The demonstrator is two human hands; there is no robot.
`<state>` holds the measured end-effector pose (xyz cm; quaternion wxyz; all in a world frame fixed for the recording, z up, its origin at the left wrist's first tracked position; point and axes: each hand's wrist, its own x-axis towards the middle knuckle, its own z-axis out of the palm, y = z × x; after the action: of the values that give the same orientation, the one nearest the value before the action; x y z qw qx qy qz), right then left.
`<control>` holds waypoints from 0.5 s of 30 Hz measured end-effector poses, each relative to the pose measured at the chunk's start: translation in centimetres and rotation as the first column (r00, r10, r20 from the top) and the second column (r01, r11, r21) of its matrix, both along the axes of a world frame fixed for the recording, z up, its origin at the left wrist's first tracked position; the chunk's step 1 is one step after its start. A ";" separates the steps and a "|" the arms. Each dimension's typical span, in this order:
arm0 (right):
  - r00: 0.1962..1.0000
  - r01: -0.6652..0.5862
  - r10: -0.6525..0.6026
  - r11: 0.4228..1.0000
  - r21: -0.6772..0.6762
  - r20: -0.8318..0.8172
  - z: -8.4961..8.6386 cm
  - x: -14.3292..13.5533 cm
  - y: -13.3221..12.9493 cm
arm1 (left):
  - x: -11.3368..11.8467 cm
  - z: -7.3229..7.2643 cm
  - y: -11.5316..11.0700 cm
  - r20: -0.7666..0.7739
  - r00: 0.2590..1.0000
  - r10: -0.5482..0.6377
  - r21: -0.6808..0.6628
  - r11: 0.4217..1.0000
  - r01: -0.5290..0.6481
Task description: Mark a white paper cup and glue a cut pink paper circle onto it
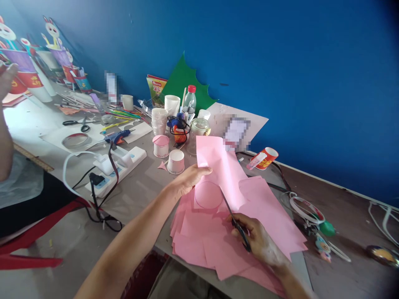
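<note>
My left hand grips a sheet of pink paper by its left edge, thumb on top. A circle is drawn on the lower part of that sheet. In my right hand is a pair of scissors with dark handles, fingers wrapped round the loops. The blades point up and away from me, meeting the paper just right of the circle. Beneath lies a spread stack of pink paper sheets.
Paper cups, a glass jar and a plastic bottle stand behind the paper. A power strip with cables and a blue glue gun lie left. An orange cup lies right. Another person's arm shows far left.
</note>
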<state>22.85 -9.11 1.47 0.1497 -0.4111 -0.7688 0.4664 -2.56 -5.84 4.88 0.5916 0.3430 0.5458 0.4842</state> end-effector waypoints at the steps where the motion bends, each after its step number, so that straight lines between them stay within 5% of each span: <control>1: 1.000 -0.002 0.002 1.000 -0.010 -0.005 0.0 0.0 0.0 | 0.0 0.0 0.0 -0.007 1.000 0.006 -0.016 1.000 -0.006; 8: 1.000 -0.007 0.006 0.998 -0.057 -0.028 0.9 0.0 0.2 | -0.1 -0.6 0.2 -0.026 1.000 0.006 -0.038 0.999 -0.007; 15: 0.987 0.026 -0.051 0.987 -0.159 -0.154 0.9 0.0 0.1 | -0.1 -0.4 -0.4 0.265 0.938 -0.223 0.150 0.971 0.188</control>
<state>22.84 -9.02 2.37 0.1862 -0.3982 -0.7074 0.5535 -2.71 -6.21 4.51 0.6881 0.3618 0.3872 0.4956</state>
